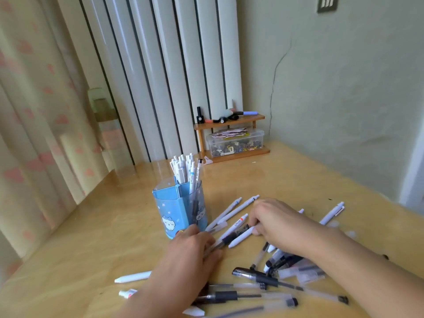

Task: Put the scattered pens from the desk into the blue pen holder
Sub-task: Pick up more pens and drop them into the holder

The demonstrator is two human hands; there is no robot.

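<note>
The blue pen holder point(174, 212) with a cat print stands on the wooden desk point(96, 244), several white pens upright in its back compartments. Many white, clear and black pens lie scattered to its right and in front. My left hand point(190, 253) rests palm down in front of the holder, its fingertips on the end of a black-gripped clear pen point(231, 237). My right hand point(275, 221) lies to the right, fingers curled onto a white pen point(241, 237). Two white pens point(231, 212) lie just beyond, beside the holder.
A small wooden shelf point(231, 125) with a clear plastic box point(236, 141) stands at the desk's back by the wall corner. A curtain hangs at left, white vertical panels behind. More pens lie near the front edge point(263, 285) and one at far right point(332, 212).
</note>
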